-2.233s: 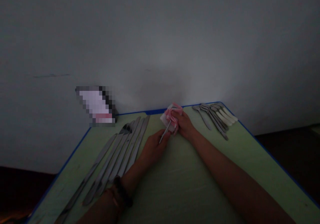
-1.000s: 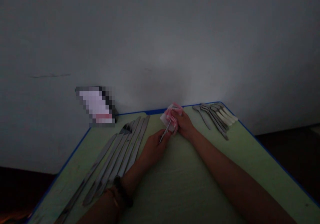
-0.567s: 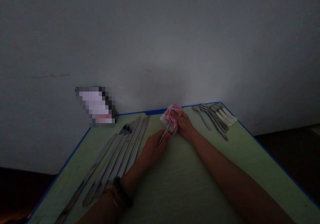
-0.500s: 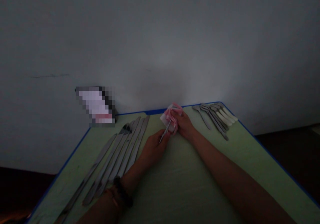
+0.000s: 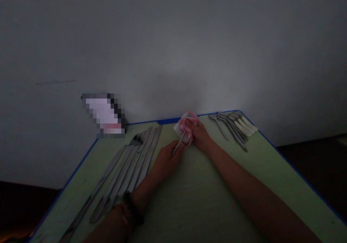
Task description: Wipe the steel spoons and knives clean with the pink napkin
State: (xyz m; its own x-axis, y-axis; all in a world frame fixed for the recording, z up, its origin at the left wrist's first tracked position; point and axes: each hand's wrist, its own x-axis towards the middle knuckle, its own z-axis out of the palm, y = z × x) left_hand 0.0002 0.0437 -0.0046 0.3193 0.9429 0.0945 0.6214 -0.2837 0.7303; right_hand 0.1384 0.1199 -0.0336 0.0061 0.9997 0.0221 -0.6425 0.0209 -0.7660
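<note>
Near the far middle of the table, my left hand (image 5: 168,160) grips the handle end of a thin metal piece of cutlery (image 5: 179,144). Its other end disappears into a crumpled pink and white cloth (image 5: 188,121), so its kind cannot be made out. My right hand (image 5: 201,136) is closed around the cloth, its thumb pressed on top. Both hands are close together just above the tabletop. Left of my left hand lie several long flat metal utensils (image 5: 123,170), side by side, partly covered by my forearm.
Several spoons (image 5: 233,129), some white-handled, lie in a fan at the far right corner of the green table (image 5: 200,203) with its blue rim. A blurred-out phone-like object (image 5: 104,115) leans on the wall (image 5: 173,48) at the far left corner.
Almost nothing differs. Both hands keep the same grip and place, with the cloth and the metal piece of cutlery hardly shifting.
</note>
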